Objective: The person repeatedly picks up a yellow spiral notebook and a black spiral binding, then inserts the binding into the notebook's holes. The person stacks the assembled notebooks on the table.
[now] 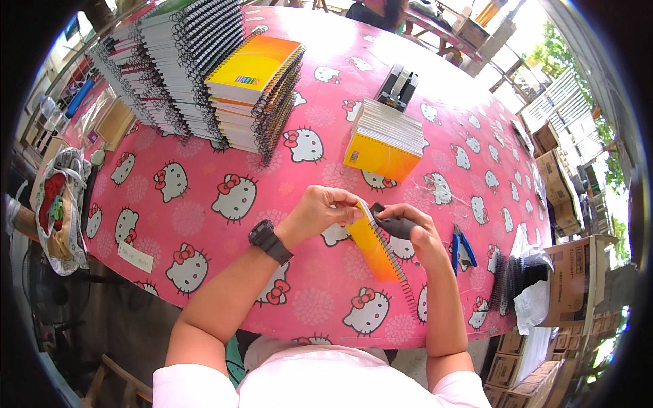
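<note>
A narrow yellow notebook stands tilted over the table in front of me. My left hand pinches its upper end between thumb and fingers. A dark spiral coil runs along the notebook's right edge, and its loose tail hangs past the lower corner. My right hand is wrapped round a dark, rounded hand tool, whose tip is at the coil's upper end. Whether the tip touches the coil, I cannot tell. Blue-handled pliers lie to the right of my right hand.
Beyond my hands sits a block of yellow notebooks, with a black desk device behind it. Tall stacks of spiral-bound notebooks fill the far left. Black coils lie at the right edge, beside a cardboard box. A pink patterned cloth covers the table.
</note>
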The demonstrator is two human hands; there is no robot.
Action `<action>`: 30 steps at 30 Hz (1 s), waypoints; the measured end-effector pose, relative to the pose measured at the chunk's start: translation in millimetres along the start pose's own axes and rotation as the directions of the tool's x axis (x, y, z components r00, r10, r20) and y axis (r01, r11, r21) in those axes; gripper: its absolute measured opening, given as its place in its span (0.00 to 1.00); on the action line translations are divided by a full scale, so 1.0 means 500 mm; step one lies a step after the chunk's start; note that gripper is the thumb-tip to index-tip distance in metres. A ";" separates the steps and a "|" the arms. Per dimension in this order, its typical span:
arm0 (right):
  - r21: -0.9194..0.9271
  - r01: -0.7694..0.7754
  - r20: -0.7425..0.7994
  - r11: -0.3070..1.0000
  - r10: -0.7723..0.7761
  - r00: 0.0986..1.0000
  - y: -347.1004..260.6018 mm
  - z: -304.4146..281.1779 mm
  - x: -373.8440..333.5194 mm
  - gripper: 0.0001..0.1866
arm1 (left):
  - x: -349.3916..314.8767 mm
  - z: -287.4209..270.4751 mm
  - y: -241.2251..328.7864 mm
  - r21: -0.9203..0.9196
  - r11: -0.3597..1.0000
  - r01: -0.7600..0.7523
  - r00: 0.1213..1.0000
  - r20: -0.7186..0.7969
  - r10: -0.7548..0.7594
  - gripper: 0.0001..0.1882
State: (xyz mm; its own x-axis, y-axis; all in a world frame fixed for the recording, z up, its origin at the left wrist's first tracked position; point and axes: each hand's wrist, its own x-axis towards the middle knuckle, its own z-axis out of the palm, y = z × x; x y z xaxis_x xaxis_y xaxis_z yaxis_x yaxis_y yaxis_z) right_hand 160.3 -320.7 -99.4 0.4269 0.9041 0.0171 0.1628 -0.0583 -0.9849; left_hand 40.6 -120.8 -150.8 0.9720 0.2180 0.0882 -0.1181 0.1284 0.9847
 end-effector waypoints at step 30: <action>-0.661 0.087 -0.165 0.745 -0.258 0.952 -0.080 0.043 -0.030 0.08 | -0.025 0.061 0.043 0.228 0.958 -0.177 0.981 -0.043 0.191 0.07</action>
State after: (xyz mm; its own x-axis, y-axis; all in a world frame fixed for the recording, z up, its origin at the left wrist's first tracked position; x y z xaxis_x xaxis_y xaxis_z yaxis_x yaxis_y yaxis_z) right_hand 128.1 -322.8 -64.0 0.5110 0.8061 0.2983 0.7465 -0.2441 -0.6190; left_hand 32.0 -150.4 -126.4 0.9217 0.2802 0.2682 -0.2384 -0.1361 0.9616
